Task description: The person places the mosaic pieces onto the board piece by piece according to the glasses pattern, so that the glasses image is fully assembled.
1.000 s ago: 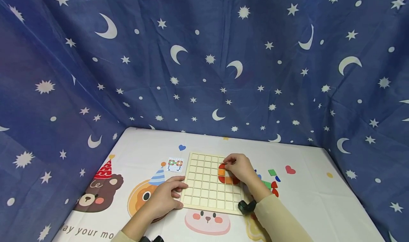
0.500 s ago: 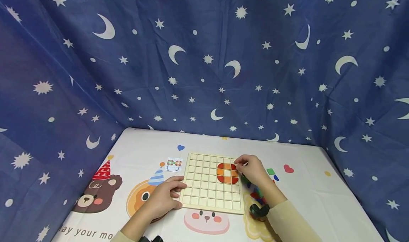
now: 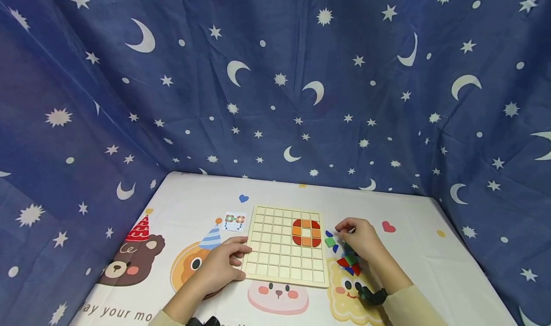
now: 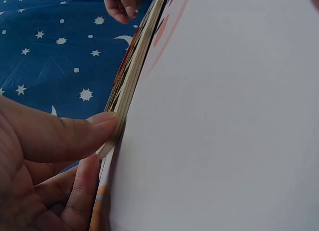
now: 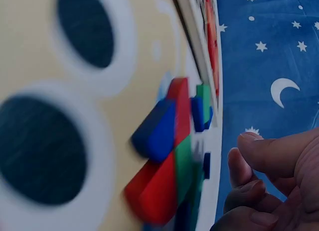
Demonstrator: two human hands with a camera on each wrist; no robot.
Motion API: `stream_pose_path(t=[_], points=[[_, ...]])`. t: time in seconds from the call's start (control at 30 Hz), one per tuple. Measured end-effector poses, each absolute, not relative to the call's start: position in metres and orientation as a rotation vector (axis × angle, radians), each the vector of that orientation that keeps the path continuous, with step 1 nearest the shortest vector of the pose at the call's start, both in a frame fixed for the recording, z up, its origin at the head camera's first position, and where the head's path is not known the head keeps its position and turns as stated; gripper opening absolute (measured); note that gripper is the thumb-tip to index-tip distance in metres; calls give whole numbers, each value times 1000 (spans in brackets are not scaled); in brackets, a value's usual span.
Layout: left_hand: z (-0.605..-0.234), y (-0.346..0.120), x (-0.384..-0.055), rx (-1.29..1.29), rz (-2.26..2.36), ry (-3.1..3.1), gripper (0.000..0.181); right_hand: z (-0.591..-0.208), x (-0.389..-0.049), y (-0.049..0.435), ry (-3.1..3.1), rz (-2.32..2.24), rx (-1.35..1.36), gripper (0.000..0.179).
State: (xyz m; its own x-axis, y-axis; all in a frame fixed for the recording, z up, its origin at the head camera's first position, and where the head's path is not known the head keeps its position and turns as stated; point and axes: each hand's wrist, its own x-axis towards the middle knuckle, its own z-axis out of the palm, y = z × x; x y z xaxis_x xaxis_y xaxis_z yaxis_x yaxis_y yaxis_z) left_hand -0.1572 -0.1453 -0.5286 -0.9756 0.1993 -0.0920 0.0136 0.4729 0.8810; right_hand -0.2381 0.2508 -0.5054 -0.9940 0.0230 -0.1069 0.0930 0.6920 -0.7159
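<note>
A pale wooden grid board point(image 3: 284, 273) lies on the table. Red quarter-round tiles point(image 3: 316, 242) and orange square tiles point(image 3: 306, 241) form a ring around one bare cell toward its right side. My left hand point(image 3: 221, 264) holds the board's near left corner; the left wrist view shows the thumb point(image 4: 75, 136) against the board's edge point(image 4: 130, 81). Right of the board, my right hand point(image 3: 360, 238) hovers by the loose pieces, fingers loosely curled. In the right wrist view nothing shows between its thumb point(image 5: 274, 151) and forefinger.
A small pattern card point(image 3: 234, 222) lies beyond the board's left edge. Loose pieces lie right of the board: a green piece point(image 3: 330, 242), a blue piece point(image 3: 335, 249), a red piece point(image 3: 342, 262) and several others. A starry blue curtain point(image 3: 275, 101) stands behind the table.
My right hand has moved from over the tile ring rightward to the loose pieces, uncovering the ring's upper right red tile. My left hand has stayed at the board.
</note>
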Motion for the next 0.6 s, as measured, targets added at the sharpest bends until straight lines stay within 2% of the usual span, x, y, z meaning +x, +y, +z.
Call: stream_pose_path(t=[0.37,0.6], points=[[-526,-145,-157,184,1524,2526,62,-513,-222,259,2797,-1084,86,16],[-527,-145,-157,189,1532,2515,62,-515,-226,259,2841,-1061,100,17]])
